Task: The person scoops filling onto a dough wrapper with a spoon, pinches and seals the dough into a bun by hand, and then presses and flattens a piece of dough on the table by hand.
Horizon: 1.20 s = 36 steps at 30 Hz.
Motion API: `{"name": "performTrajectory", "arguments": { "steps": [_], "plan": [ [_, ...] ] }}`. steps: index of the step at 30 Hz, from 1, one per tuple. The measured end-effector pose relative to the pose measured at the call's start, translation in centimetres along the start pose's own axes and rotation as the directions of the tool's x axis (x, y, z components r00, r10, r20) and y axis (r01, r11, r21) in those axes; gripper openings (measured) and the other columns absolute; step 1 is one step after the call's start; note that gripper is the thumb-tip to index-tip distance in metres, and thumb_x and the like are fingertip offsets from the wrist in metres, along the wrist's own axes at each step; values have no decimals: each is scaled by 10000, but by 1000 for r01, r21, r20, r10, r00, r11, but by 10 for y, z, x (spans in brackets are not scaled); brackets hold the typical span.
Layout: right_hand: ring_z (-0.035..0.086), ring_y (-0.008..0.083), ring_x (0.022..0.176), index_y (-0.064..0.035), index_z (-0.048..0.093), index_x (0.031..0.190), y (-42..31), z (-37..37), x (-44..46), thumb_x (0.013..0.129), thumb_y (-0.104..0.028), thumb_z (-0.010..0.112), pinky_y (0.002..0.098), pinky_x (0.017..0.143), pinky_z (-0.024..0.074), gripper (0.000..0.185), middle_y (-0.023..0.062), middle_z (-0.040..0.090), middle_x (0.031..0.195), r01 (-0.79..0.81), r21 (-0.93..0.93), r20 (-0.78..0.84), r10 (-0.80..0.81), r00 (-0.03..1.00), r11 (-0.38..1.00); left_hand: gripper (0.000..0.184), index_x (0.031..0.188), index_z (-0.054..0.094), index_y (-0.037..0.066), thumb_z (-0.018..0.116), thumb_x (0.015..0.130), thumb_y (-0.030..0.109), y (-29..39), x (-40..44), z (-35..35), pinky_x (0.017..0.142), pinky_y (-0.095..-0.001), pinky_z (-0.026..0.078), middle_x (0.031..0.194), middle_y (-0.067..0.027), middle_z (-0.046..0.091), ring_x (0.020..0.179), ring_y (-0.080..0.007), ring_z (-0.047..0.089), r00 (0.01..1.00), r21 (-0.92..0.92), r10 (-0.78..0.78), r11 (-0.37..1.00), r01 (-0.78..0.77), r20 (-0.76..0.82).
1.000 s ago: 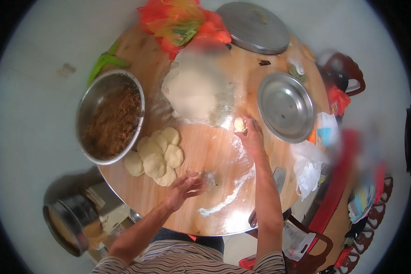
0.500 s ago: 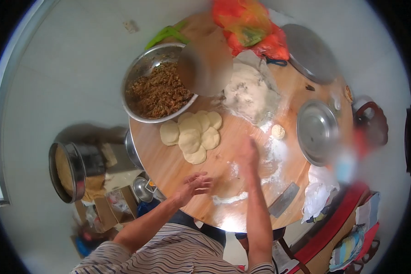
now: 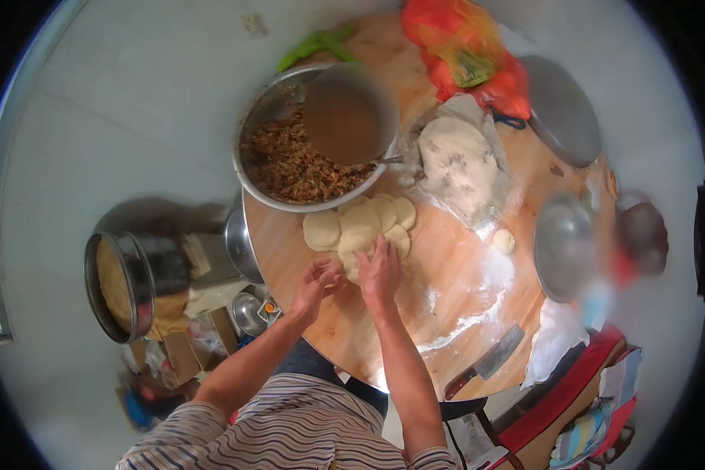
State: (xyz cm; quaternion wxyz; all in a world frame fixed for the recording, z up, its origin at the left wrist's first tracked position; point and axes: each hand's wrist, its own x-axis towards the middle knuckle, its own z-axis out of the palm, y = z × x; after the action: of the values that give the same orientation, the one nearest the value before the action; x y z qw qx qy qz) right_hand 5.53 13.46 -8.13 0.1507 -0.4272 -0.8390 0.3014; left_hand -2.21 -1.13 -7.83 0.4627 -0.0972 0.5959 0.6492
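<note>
Several flat dough rounds (image 3: 321,229) lie overlapping in a pile on the wooden table, below a big metal bowl of brown minced filling (image 3: 301,160). At the pile's near edge is my right hand (image 3: 380,270), touching the rounds with thumb and fingers apart; it covers part of the lower ones. My left hand (image 3: 317,288) hovers just left of it, empty, its fingers loosely bent and spread. A small dough ball (image 3: 504,241) sits off to the right, near a large lump of dough (image 3: 458,160) on a plastic sheet.
A spoon handle (image 3: 390,160) juts from the bowl, under a blurred patch. On the right are a steel basin (image 3: 560,247), a round metal lid (image 3: 564,110) and white flour (image 3: 493,274). A cleaver (image 3: 497,354) lies near the front edge. Red bags (image 3: 466,55) stand behind.
My right hand has moved left from the floured area to the dough rounds. My left hand has come up closer to the pile. The view has shifted, showing the cleaver's handle.
</note>
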Motion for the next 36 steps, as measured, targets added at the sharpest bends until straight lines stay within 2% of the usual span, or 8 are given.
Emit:
{"name": "performTrajectory", "arguments": {
  "steps": [7, 14, 20, 23, 25, 26, 30, 36],
  "plan": [
    [651, 366, 1073, -52, 672, 1165, -7, 9, -10, 845, -202, 832, 479, 862, 541, 388, 152, 659, 1177, -204, 5, 60, 203, 977, 979, 523, 1418, 439, 20, 688, 1024, 256, -7, 8, -7, 952, -398, 575, 1215, -103, 664, 1042, -198, 679, 1000, 24, -12, 1000, 12, 20],
    [704, 332, 978, -60, 697, 1017, 9, -11, -39, 906, -76, 694, 429, 831, 571, 112, 100, 710, 1013, 196, 262, 65, -220, 973, 945, 552, 1413, 502, 26, 582, 1065, 447, 10, 7, 1, 1025, -380, 539, 1273, -120, 664, 1167, -228, 658, 910, -319, -285, 869, 377, 300],
    [691, 345, 1116, -11, 682, 1213, 10, -66, -78, 884, -5, 652, 427, 959, 568, 331, 149, 724, 1133, 545, 234, -41, -552, 833, 805, 391, 1401, 561, 46, 563, 1089, 283, 9, -19, 22, 1119, -391, 479, 1344, -86, 649, 1259, -208, 613, 912, -171, -185, 950, 261, 366],
    [676, 305, 1182, 24, 618, 1348, 15, -88, -91, 922, -42, 687, 385, 1008, 542, 437, 170, 718, 1195, 197, 342, -134, -160, 978, 919, 403, 1432, 553, 35, 582, 1079, 228, 15, -38, 46, 1134, -393, 472, 1385, -87, 637, 1256, -206, 613, 885, -203, -152, 943, 263, 439],
    [668, 227, 1157, 53, 557, 1415, 10, -103, -83, 947, -98, 717, 330, 999, 520, 518, 165, 703, 1239, -428, 825, 319, 319, 892, 370, 427, 1455, 537, 35, 589, 1076, 226, 7, -44, 59, 1115, -378, 482, 1402, -80, 629, 1247, -194, 615, 864, -199, -145, 942, 269, 481],
    [672, 167, 1070, 63, 615, 1351, 10, -114, -80, 948, -133, 741, 303, 932, 529, 465, 135, 721, 1199, -534, 708, 380, 388, 840, 462, 453, 1478, 521, 36, 597, 1073, 224, 2, -47, 65, 1096, -362, 492, 1419, -74, 621, 1237, -182, 618, 847, -200, -132, 942, 269, 515],
    [689, 155, 953, 66, 706, 1210, 51, -104, -93, 924, -129, 767, 301, 857, 544, 351, 113, 749, 1081, -570, 686, 350, 481, 804, 453, 426, 1421, 583, 27, 639, 1055, 239, -17, -51, 82, 1019, -337, 520, 1329, -54, 671, 1149, -151, 649, 859, 27, -109, 994, 111, 501],
    [720, 303, 897, -3, 756, 1092, 108, -112, -75, 884, -109, 776, 398, 834, 569, 235, 158, 740, 1012, -335, 349, 43, 342, 939, 875, 313, 1253, 671, -27, 672, 1034, 197, -93, -14, 108, 827, -298, 562, 1089, -64, 722, 977, -128, 681, 921, 354, -24, 927, -126, 390]
  ]
}}
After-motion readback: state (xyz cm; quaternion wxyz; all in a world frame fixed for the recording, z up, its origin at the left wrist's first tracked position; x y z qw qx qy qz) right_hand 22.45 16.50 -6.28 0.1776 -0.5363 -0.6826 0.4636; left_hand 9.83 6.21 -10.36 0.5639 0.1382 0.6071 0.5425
